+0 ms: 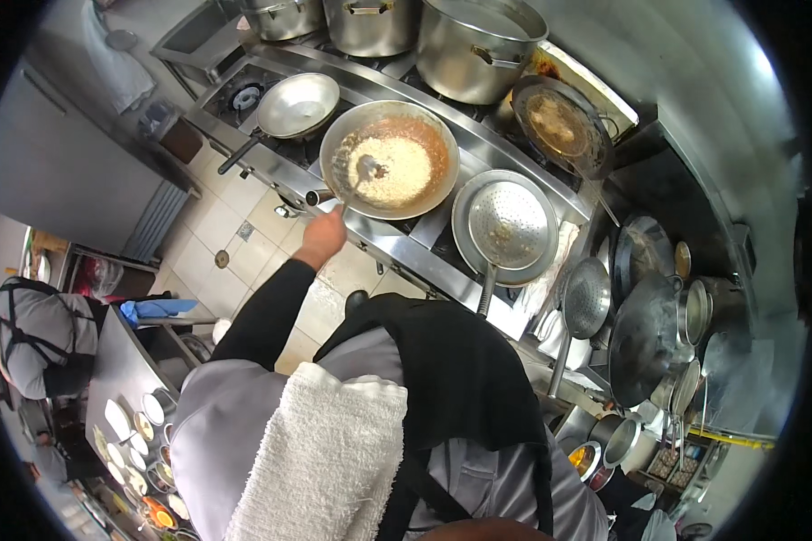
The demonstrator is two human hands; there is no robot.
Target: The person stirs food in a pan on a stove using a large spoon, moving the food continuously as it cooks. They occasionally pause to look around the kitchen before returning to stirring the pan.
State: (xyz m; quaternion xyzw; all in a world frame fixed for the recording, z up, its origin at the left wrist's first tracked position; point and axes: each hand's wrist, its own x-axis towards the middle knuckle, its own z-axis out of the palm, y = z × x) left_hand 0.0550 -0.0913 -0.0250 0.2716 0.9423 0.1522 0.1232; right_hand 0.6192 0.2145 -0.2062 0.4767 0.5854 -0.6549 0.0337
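My left hand is closed around the handle of a metal ladle. The ladle's bowl rests in a large frying pan, against a mound of pale grain-like food. Reddish-brown sauce lies around the mound's far and right sides. The pan sits on a stainless steel gas range, its stub of a handle pointing toward me beside my hand. My right hand is out of view. To the right, a perforated strainer lies in another pan.
A smaller pan stands left on the range. Large stockpots line the back. A dark wok with a wire skimmer is at back right; more woks stack beside it. Another person is far left, near a steel counter.
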